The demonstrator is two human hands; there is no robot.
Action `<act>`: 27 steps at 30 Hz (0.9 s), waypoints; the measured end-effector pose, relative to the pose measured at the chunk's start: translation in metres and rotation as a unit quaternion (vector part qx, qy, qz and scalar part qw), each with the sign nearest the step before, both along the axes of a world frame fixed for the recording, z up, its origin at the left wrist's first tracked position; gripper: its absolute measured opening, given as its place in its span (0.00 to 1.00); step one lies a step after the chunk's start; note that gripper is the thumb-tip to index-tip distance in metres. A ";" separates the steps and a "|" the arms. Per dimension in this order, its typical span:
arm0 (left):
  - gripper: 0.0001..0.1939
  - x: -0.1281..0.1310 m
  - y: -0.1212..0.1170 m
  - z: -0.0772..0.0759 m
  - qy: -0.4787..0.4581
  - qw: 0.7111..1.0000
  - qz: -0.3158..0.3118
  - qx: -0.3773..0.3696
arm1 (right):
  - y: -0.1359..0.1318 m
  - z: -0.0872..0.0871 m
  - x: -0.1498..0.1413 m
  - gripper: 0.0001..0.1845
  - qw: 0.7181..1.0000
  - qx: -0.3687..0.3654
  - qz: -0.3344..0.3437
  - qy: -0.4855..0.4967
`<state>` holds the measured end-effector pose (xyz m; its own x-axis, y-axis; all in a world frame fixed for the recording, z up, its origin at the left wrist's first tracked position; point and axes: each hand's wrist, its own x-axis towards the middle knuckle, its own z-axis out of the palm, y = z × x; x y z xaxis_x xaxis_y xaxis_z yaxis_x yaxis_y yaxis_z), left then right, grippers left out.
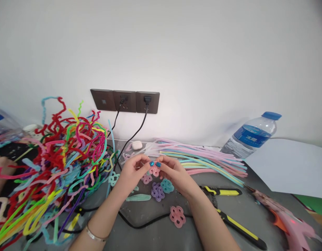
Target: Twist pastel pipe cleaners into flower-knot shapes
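Between the fingertips of my left hand [137,168] and my right hand [170,170] is a small pink pipe-cleaner flower [155,169], pinched from both sides. Just below my fingers lie another pink flower [146,179], a purple flower [158,192] and a teal flower [167,185], all of looped pipe cleaner. A larger pink flower [177,217] rests nearer to me, by a black cord. Under my left wrist are a mint-green folded strip [138,198] and a mint looped piece [114,179].
A big tangle of coloured pipe cleaners [69,157] fills the left, with another person's hand [2,174] beside it. Straight pastel pipe cleaners [202,157] lie behind my hands. Yellow-black pliers [236,223], a pink glue gun [283,219], a water bottle [251,136] and white paper [289,167] are at right.
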<state>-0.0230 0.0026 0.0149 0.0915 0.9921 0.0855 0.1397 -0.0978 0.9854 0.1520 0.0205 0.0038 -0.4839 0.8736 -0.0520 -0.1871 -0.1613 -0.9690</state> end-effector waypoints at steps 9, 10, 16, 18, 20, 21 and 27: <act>0.11 0.003 -0.001 0.001 -0.005 1.000 -0.002 -0.013 | 0.001 -0.002 -0.003 0.17 0.998 0.036 -0.051 -0.031; 0.11 0.002 -0.001 0.001 -0.009 1.000 -0.007 -0.024 | 0.001 -0.001 -0.003 0.17 0.997 0.038 -0.057 -0.035; 0.16 0.006 -0.003 0.000 -0.080 0.992 -0.021 -0.094 | 0.000 0.001 -0.003 0.19 0.996 0.031 -0.080 -0.027; 0.17 0.008 -0.004 0.000 -0.090 0.990 -0.018 -0.103 | 0.000 0.001 -0.004 0.19 0.996 0.030 -0.082 -0.032; 0.16 0.009 -0.004 -0.001 -0.088 0.991 -0.019 -0.100 | 0.000 0.002 -0.003 0.19 0.996 0.030 -0.077 -0.044; 0.16 0.009 -0.004 -0.001 -0.081 0.992 -0.020 -0.093 | 0.001 0.002 -0.002 0.19 0.996 0.029 -0.072 -0.049; 0.17 0.012 -0.004 -0.002 -0.053 0.995 -0.012 -0.086 | 0.001 0.002 0.000 0.19 0.998 0.005 -0.042 -0.048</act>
<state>-0.0112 -0.0012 0.0124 0.1154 0.9905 -0.0751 0.0343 0.0715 0.9968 0.1519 0.0219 0.0061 -0.4029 0.9113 -0.0854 -0.1049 -0.1387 -0.9848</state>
